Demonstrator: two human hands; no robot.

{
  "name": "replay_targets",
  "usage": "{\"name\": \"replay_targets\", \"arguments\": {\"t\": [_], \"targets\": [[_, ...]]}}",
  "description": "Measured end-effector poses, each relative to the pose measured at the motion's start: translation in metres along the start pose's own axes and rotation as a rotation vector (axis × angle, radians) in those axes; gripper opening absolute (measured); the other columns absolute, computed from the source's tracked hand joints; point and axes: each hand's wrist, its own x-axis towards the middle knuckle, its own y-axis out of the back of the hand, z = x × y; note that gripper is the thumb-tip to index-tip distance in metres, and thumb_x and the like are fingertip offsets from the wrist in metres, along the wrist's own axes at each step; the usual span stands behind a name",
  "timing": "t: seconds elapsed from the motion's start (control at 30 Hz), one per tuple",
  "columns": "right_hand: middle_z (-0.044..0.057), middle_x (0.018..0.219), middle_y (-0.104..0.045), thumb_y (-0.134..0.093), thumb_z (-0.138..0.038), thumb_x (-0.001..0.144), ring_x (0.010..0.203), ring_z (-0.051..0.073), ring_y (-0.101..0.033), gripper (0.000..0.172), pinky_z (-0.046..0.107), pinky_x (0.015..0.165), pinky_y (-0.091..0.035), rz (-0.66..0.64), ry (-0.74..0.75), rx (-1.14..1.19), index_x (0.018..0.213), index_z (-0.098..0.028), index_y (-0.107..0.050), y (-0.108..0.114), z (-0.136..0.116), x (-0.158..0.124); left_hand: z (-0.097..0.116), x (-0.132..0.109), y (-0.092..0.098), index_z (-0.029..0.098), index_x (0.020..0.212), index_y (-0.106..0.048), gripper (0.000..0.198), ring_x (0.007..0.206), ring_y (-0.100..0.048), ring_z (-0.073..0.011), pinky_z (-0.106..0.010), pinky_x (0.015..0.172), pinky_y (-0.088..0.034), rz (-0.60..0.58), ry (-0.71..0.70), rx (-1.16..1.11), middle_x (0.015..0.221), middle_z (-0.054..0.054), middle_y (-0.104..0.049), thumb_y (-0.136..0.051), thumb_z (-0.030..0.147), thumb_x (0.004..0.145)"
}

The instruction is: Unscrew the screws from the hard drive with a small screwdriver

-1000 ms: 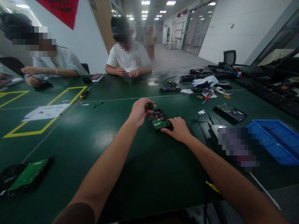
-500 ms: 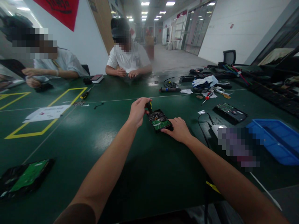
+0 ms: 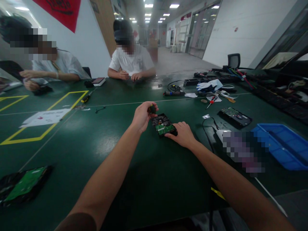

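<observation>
The drive lay on the desk, its green board and dark metal face turned up. The right hand was at the drive's right end, its fingers and thumb grasping the corner there. The left hand was at the drive's far left corner, its fingers clenched on a dark, yellow-marked handle held over that corner. Whether a tip below the handle touched the drive could not be told.

To the right of the drive, and a little beyond it, a second drive rested flat. Farther right of the drive and slightly nearer the wearer was a blue tray; between the drive and the tray sat a white object, partly masked, with a black cord beside it. Well to the left of the drive and nearer the wearer lay a third drive, green board up.

Beyond the drive to the right were a red screwdriver, gloves and a dark cylindrical tool. Left of the drive were a paper sheet and, farther off, a yellow screwdriver. Across the desk beyond the drive sat a person in a white shirt, both hands near each other; another person sat beyond it to the left.
</observation>
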Motion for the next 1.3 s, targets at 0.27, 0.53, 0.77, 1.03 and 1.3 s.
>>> {"name": "replay_targets", "arguments": {"t": [0.27, 0.53, 0.77, 1.03, 1.3], "targets": [[0.012, 0.103, -0.067, -0.054, -0.079, 0.090, 0.098, 0.030, -0.056, 0.063, 0.041, 0.083, -0.042, 0.009, 0.010, 0.002, 0.108, -0.020, -0.069, -0.0011, 0.0010, 0.0003, -0.0001, 0.0006, 0.0015, 0.017, 0.087, -0.078, 0.021, 0.084, -0.060, -0.0152, -0.022, 0.054, -0.041, -0.013, -0.021, 0.099, 0.099, -0.008, -0.071, -0.078, 0.037, 0.078], [0.012, 0.102, -0.067, -0.054, -0.079, 0.090, 0.097, 0.030, -0.056, 0.063, 0.042, 0.083, -0.042, 0.008, 0.005, -0.003, 0.109, -0.021, -0.069, -0.0010, 0.0005, 0.0002, 0.0026, -0.0021, 0.0003, 0.018, 0.092, -0.074, 0.023, 0.083, -0.063, -0.0152, -0.021, 0.053, -0.045, -0.068, 0.007, 0.089, 0.094, -0.006, -0.068, -0.080, 0.034, 0.077], [0.013, 0.104, -0.067, -0.053, -0.079, 0.090, 0.098, 0.031, -0.055, 0.063, 0.042, 0.084, -0.041, 0.006, 0.006, -0.005, 0.110, -0.021, -0.069, -0.0011, 0.0003, 0.0002, 0.0023, -0.0049, -0.0037, 0.016, 0.089, -0.065, 0.023, 0.090, -0.072, -0.0198, -0.024, 0.058, -0.052, -0.040, 0.055, 0.019, 0.102, -0.009, -0.070, -0.077, 0.033, 0.080], [0.013, 0.104, -0.067, -0.053, -0.080, 0.090, 0.098, 0.031, -0.055, 0.065, 0.041, 0.082, -0.041, -0.005, -0.003, 0.002, 0.110, -0.021, -0.069, -0.0003, 0.0002, 0.0004, 0.0004, 0.0003, 0.0024, 0.016, 0.086, -0.075, 0.022, 0.088, -0.062, -0.0183, -0.024, 0.056, -0.047, -0.022, -0.001, 0.139, 0.101, -0.009, -0.069, -0.072, 0.037, 0.078], [0.012, 0.103, -0.067, -0.054, -0.080, 0.089, 0.098, 0.031, -0.056, 0.063, 0.042, 0.082, -0.042, -0.001, -0.002, 0.001, 0.109, -0.022, -0.069, 0.0002, 0.0004, 0.0006, 0.0037, -0.0041, -0.0016, 0.016, 0.094, -0.067, 0.022, 0.085, -0.070, -0.0204, -0.025, 0.055, -0.048, -0.091, 0.052, 0.068, 0.097, -0.010, -0.071, -0.071, 0.032, 0.080]]}}
